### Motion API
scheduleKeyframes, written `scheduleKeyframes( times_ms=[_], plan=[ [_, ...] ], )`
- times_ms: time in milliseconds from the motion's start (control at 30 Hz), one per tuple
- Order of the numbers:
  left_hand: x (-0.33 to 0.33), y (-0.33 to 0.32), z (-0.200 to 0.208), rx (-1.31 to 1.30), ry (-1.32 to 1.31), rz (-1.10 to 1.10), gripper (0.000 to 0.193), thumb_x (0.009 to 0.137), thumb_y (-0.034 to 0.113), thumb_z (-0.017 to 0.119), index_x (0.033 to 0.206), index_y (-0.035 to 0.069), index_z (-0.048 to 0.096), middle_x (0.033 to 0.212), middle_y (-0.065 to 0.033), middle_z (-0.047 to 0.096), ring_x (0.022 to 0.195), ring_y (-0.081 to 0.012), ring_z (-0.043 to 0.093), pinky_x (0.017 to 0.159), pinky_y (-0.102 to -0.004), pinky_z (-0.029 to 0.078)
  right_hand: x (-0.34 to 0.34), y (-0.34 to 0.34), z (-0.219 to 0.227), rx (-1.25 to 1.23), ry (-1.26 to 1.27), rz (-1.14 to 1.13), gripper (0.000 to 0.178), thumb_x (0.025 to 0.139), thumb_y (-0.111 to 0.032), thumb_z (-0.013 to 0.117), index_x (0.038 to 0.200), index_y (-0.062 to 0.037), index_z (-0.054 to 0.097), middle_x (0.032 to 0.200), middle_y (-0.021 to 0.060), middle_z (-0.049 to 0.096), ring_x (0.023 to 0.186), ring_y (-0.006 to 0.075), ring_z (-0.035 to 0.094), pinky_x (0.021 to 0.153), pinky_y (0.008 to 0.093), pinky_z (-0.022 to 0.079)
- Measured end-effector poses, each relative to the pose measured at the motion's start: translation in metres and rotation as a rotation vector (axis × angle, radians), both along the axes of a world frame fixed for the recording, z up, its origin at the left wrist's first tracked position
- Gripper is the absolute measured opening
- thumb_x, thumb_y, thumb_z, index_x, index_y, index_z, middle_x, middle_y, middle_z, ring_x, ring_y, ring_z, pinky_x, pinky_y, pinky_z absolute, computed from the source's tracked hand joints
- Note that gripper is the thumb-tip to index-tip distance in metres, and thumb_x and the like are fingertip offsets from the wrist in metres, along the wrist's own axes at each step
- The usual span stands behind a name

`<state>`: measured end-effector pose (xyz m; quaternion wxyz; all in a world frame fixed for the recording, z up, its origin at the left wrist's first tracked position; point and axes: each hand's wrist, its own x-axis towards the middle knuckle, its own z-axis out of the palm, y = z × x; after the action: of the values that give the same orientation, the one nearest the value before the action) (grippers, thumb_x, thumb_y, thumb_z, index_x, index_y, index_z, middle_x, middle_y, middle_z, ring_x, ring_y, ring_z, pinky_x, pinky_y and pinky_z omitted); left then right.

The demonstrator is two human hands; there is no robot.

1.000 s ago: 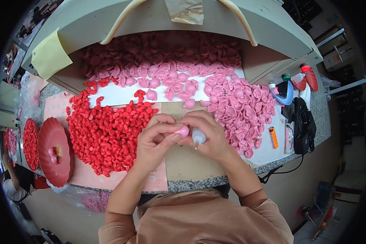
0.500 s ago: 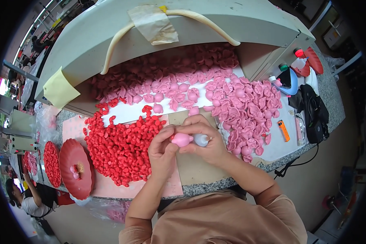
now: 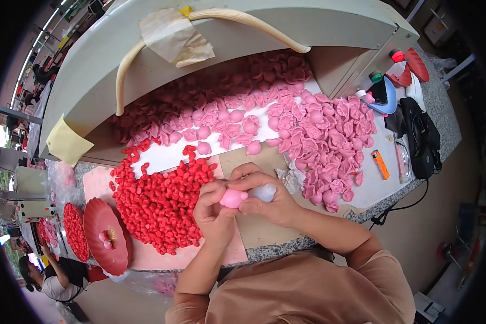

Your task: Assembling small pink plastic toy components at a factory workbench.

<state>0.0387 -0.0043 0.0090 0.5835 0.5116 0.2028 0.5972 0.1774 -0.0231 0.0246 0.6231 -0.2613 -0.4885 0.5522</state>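
Note:
Both hands meet over the tan board [image 3: 259, 232] at the bench's front. In my left hand [image 3: 213, 216] a rounded pink piece [image 3: 232, 198] with a small knob is pinched between thumb and fingers. My right hand [image 3: 281, 208] grips a small translucent squeeze bottle [image 3: 263, 192] within its curled fingers, its thumb tip touching or very near the pink piece. The bottle's tip is hidden. Left of my hands lies a heap of small glossy red pieces [image 3: 162, 205]. To the right and behind spreads a heap of pink pieces [image 3: 329, 143], some round, some like curled shells.
A pale hood [image 3: 286, 24] overhangs the far side. On the left stand a red scalloped dish [image 3: 100, 213] and a tray of red pieces [image 3: 75, 232]. An orange lighter [image 3: 380, 164], black bag [image 3: 421, 146] and blue container [image 3: 389, 102] lie right. Another person [image 3: 62, 278] works far left.
The pink piece has turned in my fingers, its knob now toward the right hand. Both hands have shifted slightly left and down, and the whole view has tilted a little.

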Motion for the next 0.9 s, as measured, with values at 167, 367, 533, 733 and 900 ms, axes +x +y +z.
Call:
scheduleKeyframes(
  times_ms=[167,367,533,733,900],
  plan=[
    [0.000,0.001,0.001,0.029,0.056,0.031,0.039,0.077,0.020,0.071,0.110,0.007,0.055,0.108,-0.0093,0.051,0.100,-0.0222,0.052,0.084,-0.0327,0.044,-0.003,-0.005,0.000,-0.030,-0.026,-0.079,0.027,0.082,-0.011,0.064,0.108,-0.0065,0.058,0.117,0.0104,0.045,0.111,0.0208,0.046,0.095,0.0332,0.037],
    [0.000,-0.003,0.001,-0.026,0.011,0.032,0.038,0.077,0.019,0.070,0.109,0.006,0.054,0.109,-0.0102,0.049,0.093,-0.0187,0.054,0.068,-0.0256,0.050,-0.005,-0.004,0.002,-0.031,0.014,-0.052,0.023,0.084,-0.009,0.061,0.106,-0.0064,0.057,0.117,0.0136,0.048,0.114,0.0232,0.046,0.095,0.0354,0.039],
    [0.004,-0.001,-0.001,0.034,0.049,0.103,0.036,0.077,0.018,0.070,0.107,0.005,0.055,0.109,-0.0098,0.049,0.090,-0.0173,0.055,0.063,-0.0230,0.051,-0.005,-0.004,-0.001,-0.026,0.030,-0.050,0.021,0.085,-0.009,0.060,0.105,-0.0061,0.056,0.117,0.0130,0.048,0.111,0.0221,0.047,0.093,0.0349,0.040],
    [0.000,-0.002,-0.002,-0.055,0.014,0.054,0.035,0.074,0.011,0.073,0.105,0.005,0.059,0.108,-0.0093,0.050,0.099,-0.0177,0.052,0.079,-0.0263,0.049,-0.004,-0.005,0.002,-0.086,0.091,-0.038,0.022,0.085,-0.012,0.061,0.105,-0.0049,0.056,0.115,0.0113,0.048,0.108,0.0195,0.048,0.090,0.0330,0.041],
    [-0.005,0.004,0.005,-0.023,0.066,0.008,0.034,0.072,0.006,0.073,0.105,0.005,0.062,0.106,-0.0076,0.052,0.097,-0.0178,0.053,0.080,-0.0257,0.046,0.007,-0.003,0.015,-0.106,-0.262,-0.098,0.032,0.079,-0.014,0.067,0.108,-0.0039,0.058,0.115,0.0098,0.049,0.104,0.0175,0.049,0.087,0.0314,0.042]
  ],
)
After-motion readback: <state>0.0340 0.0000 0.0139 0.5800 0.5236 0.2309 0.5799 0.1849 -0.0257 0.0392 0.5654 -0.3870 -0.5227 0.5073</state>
